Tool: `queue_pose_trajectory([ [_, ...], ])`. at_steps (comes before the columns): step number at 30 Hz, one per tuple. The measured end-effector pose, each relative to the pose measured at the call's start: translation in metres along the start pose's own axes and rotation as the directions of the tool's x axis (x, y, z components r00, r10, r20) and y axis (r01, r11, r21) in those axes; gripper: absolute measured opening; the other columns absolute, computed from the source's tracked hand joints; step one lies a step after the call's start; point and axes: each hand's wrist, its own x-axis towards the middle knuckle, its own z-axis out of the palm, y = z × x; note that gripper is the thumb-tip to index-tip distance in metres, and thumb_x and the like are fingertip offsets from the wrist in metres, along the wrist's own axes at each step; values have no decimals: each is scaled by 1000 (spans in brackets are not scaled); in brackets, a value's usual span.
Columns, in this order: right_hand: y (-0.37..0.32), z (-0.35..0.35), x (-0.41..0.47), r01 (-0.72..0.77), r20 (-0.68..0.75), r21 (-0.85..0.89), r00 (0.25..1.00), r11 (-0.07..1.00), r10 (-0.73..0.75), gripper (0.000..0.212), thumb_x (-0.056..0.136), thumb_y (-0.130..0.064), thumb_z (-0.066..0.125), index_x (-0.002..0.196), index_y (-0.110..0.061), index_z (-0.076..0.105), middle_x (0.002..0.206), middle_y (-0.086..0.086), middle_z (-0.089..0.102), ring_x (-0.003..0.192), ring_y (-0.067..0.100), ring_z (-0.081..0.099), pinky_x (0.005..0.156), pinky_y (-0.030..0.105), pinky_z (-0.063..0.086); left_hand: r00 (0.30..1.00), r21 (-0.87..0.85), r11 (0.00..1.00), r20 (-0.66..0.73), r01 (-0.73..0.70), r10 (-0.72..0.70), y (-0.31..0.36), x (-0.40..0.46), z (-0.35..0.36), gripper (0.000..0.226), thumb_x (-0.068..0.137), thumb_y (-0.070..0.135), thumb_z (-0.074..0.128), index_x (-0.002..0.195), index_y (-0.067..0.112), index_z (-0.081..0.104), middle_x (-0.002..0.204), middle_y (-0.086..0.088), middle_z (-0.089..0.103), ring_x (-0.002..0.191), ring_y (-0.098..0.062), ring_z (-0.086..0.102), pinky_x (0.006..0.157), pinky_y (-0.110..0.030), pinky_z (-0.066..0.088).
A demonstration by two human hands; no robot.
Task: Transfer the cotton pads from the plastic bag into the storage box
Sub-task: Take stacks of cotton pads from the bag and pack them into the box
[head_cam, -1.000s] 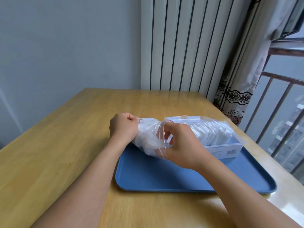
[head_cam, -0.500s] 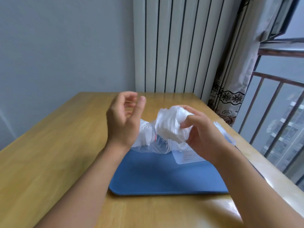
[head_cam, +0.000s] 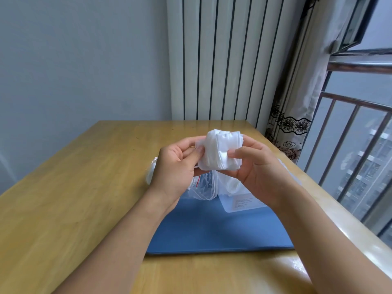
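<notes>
Pad stack now out of the bag, lifted clear.
Both hands' fingers [head_cam: 199, 150] grasp the cotton pads [head_cam: 220, 151] above the plastic bag [head_cam: 204, 185], ready for boxing.

We saw a blue tray [head_cam: 212, 232] on the wooden table [head_cam: 70, 200], a white radiator [head_cam: 212, 60] behind, and a patterned curtain [head_cam: 294, 115] (lace-trimmed) beside the window railing [head_cam: 350, 149].

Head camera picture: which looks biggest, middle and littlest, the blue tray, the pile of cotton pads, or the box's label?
1. Blue tray, partly hidden.
2. Pile of cotton pads, held up by left hand and right hand.
3. Box's label.
</notes>
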Motion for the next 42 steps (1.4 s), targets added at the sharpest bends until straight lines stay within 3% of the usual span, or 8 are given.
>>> queue_pose_trajectory([
  [11, -11, -5, -4, 45, 2, -11, 999, 999, -45, 53, 76, -4, 52, 128, 7, 56, 111, 19, 55, 102, 33, 51, 90, 46, 45, 983, 25, 998, -178, -50, 54, -7, 8, -6, 19, 100, 6, 56, 109, 13, 72, 84, -2, 78, 82, -21, 73, 75, -35, 62],
  [14, -6, -3, -3, 42, 9, -67, 999, 997, -42, 54, 79, -5, 58, 131, 6, 54, 109, 18, 57, 99, 31, 52, 91, 45, 41, 991, 63, 995, -104, -78, 84, -8, 8, -4, 22, 100, 7, 57, 115, 12, 71, 97, -7, 79, 98, -33, 73, 90, -45, 58],
  [19, 5, 0, 1, 21, -109, -103, 994, 994, -32, 54, 75, -5, 70, 127, -1, 61, 100, 10, 69, 86, 23, 63, 82, 34, 51, 998, -28, 998, -15, -55, 55, -3, 3, 4, 22, 100, 6, 55, 114, 7, 72, 99, -9, 79, 89, -17, 73, 77, -25, 59],
  [23, 7, 1, 0, 32, -141, -178, 988, 984, -58, 49, 74, -5, 74, 122, -3, 66, 103, 12, 73, 90, 24, 67, 86, 39, 52, 999, -53, 997, -6, -53, 53, -3, 2, 3, 24, 103, 16, 53, 116, 8, 72, 103, -9, 78, 97, -22, 74, 79, -27, 58],
  [27, 8, 4, -3, 75, -184, -301, 974, 951, -135, 48, 77, -2, 78, 123, -14, 68, 97, 14, 76, 89, 28, 70, 92, 42, 53, 993, 24, 993, 31, -115, 114, -3, -4, 7, 44, 81, 29, 76, 121, 13, 67, 108, -3, 77, 100, -16, 73, 82, -30, 56],
  [32, 15, 20, -6, 73, -171, -425, 972, 902, -159, 57, 83, -8, 57, 135, -29, 59, 114, -4, 75, 115, 21, 67, 105, 41, 50, 985, 221, 960, 18, -170, 170, -17, -8, 14, 56, 93, 20, 69, 144, 25, 45, 130, 9, 63, 119, -5, 62, 101, -32, 53],
  [37, 17, 27, -10, 45, -30, -147, 998, 988, -50, 85, 71, -13, 43, 152, -37, 35, 132, 4, 66, 113, 17, 68, 89, 24, 53, 980, 143, 975, 126, -172, 154, -22, -12, 22, 57, 101, 22, 50, 150, 37, 25, 142, 6, 52, 129, -5, 54, 109, -31, 43],
  [42, 16, 23, -10, -4, 72, -118, 997, 993, 13, 92, 68, -41, 64, 151, -54, 27, 163, -4, 32, 141, 21, 47, 118, 44, 35, 966, 69, 990, 237, -119, 100, -24, -11, 17, 67, 94, 32, 54, 144, 52, 15, 151, 6, 43, 136, -5, 48, 114, -34, 39],
])
